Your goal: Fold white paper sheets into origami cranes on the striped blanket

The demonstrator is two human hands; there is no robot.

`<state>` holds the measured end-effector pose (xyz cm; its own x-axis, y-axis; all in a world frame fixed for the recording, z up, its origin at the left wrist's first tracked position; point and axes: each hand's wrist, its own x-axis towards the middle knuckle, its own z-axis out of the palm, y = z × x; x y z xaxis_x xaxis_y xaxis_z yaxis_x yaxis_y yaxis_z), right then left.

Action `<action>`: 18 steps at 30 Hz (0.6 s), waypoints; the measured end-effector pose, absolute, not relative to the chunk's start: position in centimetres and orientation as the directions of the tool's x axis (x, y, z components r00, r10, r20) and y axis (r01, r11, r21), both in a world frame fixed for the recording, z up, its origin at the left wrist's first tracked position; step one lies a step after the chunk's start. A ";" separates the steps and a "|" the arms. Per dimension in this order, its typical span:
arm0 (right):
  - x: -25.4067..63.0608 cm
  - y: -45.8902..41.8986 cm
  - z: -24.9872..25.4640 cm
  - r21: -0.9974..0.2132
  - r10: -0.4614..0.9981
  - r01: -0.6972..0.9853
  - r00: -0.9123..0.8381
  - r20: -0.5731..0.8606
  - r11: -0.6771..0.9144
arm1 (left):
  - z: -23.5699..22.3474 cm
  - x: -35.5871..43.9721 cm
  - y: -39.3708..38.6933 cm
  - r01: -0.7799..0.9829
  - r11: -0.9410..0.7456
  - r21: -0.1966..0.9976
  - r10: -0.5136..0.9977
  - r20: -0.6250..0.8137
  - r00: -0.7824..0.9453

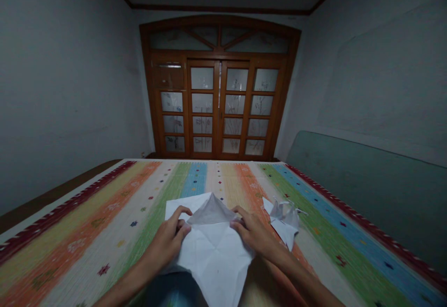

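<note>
White creased paper (216, 256) points lengthwise toward the far edge of the striped-cloth-covered desk (132, 221), left hand (170, 238) and right hand (256, 233) pinching its opposite sides.

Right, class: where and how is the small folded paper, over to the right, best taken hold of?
Probably pinch the small folded paper by its smooth white near flap, coming from the near side: that flap tapers towards the person, while the far part looks crumpled and raised.
</note>
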<state>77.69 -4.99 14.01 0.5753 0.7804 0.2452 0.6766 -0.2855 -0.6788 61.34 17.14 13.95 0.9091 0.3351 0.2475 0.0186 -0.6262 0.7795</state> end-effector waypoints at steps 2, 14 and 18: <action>77.8 -4.9 13.8 -0.731 0.770 0.636 0.587 0.251 -0.247 | 13.4 61.7 17.8 -0.032 -0.514 0.857 0.343 0.240 0.908; 78.5 -4.1 12.2 -0.789 0.674 0.613 0.604 0.426 -0.051 | 14.1 62.0 19.0 -0.124 -0.601 0.789 0.356 0.403 0.843; 78.0 -4.0 12.1 -0.789 0.662 0.613 0.607 0.440 -0.037 | 14.2 61.8 19.6 -0.098 -0.630 0.770 0.390 0.423 0.818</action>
<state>77.95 -3.96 12.10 0.6066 0.6624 0.4396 0.6127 -0.0373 -0.7894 61.84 19.59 14.19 0.8177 0.3900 0.4234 -0.0981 -0.6305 0.7700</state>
